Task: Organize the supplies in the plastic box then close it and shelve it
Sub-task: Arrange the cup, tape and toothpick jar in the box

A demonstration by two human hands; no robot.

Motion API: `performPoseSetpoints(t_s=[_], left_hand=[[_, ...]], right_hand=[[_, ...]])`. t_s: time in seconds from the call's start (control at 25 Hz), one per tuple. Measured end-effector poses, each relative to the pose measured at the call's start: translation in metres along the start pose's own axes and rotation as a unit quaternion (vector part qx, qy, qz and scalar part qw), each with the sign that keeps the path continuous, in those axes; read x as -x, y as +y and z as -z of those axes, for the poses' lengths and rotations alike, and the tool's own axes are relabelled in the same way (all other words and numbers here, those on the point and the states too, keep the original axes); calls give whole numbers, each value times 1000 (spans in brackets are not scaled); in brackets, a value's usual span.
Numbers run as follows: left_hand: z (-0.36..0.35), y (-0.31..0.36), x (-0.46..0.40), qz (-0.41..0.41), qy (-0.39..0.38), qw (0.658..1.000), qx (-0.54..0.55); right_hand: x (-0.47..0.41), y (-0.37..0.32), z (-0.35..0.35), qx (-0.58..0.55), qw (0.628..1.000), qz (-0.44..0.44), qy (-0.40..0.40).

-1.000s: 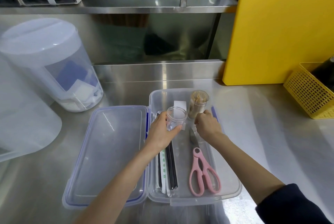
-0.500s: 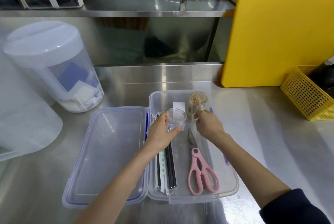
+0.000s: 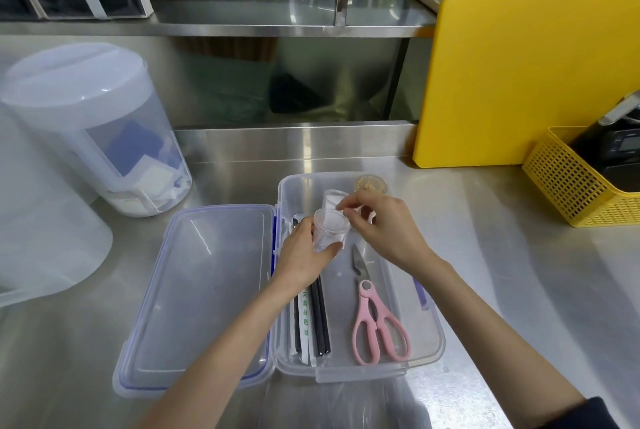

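The clear plastic box (image 3: 431,352) lies open on the steel counter, its lid (image 3: 207,290) flat to the left. My left hand (image 3: 301,262) holds a small clear cup (image 3: 329,231) above the box's far end. My right hand (image 3: 384,231) reaches over the cup, thumb and forefinger pinched on a white paper piece (image 3: 330,196) just behind the rim. A toothpick jar (image 3: 370,183) stands in the far right corner, mostly hidden by that hand. Pink scissors (image 3: 377,324) and wrapped black straws (image 3: 320,317) lie along the box floor.
A lidded white canister (image 3: 93,130) and a large translucent tub (image 3: 41,238) stand at the left. A yellow cutting board (image 3: 519,75) leans at the back right beside a yellow basket (image 3: 571,193). A steel shelf (image 3: 277,16) runs above the counter.
My right hand left the toothpick jar and moved left to the white paper piece behind the cup. The left hand keeps the cup, slightly raised.
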State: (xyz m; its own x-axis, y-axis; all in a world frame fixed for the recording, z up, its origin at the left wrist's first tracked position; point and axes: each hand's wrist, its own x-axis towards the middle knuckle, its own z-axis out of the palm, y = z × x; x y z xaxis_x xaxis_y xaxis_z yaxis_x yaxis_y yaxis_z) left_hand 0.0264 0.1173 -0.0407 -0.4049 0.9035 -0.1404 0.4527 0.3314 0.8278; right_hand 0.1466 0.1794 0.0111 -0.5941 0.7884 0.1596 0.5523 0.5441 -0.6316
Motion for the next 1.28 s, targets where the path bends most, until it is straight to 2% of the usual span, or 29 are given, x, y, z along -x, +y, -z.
performPoseSetpoints(t_s=[0.12,0.36,0.6,0.8,1.08,1.28], left_hand=[[0,2,0,-5,0,1000,0],[-1,4,2,-15,1,1000,-12],[-4,1,5,-4,-45,998,-32],[-9,0,1,0,-66,998,-2],[-30,8,-25,-4,-106,993,49],[-52,7,-42,-5,-124,992,14]], right_hand=[[7,3,-10,13,998,11,-53],[10,7,-14,23,997,17,-72],[12,15,-17,35,997,14,-73],[13,18,-14,45,998,-11,-49],[9,34,-1,156,984,-42,-69],[3,55,-3,257,960,-34,-105]])
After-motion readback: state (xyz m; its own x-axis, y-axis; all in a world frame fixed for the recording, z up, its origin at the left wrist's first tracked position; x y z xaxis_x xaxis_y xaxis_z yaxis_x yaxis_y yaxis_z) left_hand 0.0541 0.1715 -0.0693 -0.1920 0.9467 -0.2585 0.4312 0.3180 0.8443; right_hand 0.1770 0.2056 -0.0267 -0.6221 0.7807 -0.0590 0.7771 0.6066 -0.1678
